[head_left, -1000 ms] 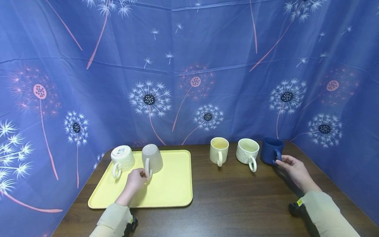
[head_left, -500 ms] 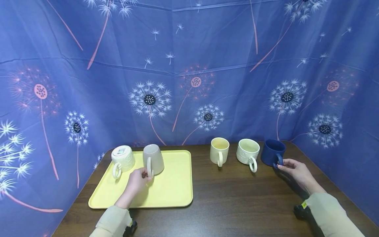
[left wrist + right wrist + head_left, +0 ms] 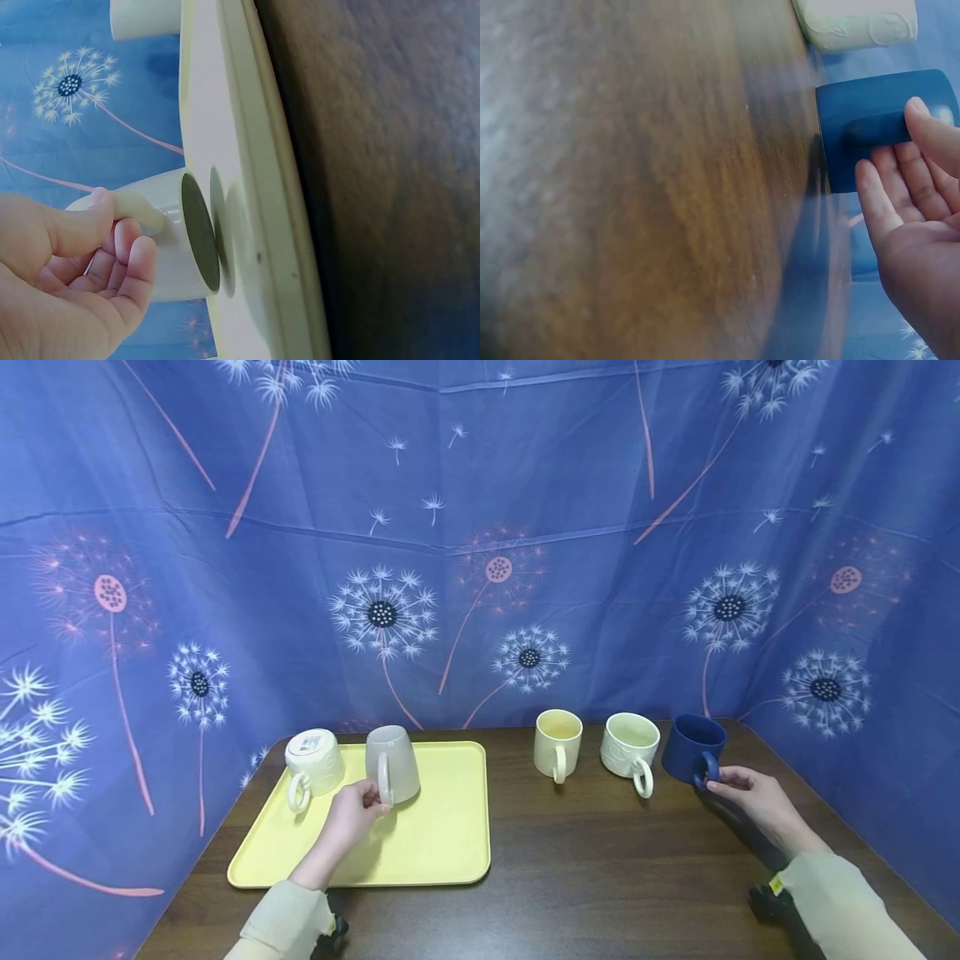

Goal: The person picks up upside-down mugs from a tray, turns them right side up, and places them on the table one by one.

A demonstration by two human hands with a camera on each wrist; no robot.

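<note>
In the head view my left hand (image 3: 352,814) pinches the handle of a grey mug (image 3: 395,760), which is upside down over the yellow tray (image 3: 442,847). The left wrist view shows the grey mug's rim tilted close to the tray; whether its lower edge touches cannot be told. My right hand (image 3: 761,802), thumb on top and fingers beneath, grips the handle of a dark blue mug (image 3: 686,752). The blue mug stands mouth up at the table's back right; in the right wrist view its base (image 3: 825,142) is at the wood surface.
A white mug (image 3: 318,764) rests upside down on the tray's back left. A cream mug (image 3: 551,752) and a pale green mug (image 3: 624,756) stand mouth up left of the blue one. A blue dandelion-print cloth (image 3: 465,635) hangs behind the brown table (image 3: 585,877).
The grey mug has shifted slightly right with my left hand. The blue mug has come slightly right and nearer with my right hand. The other mugs have not moved on their surfaces.
</note>
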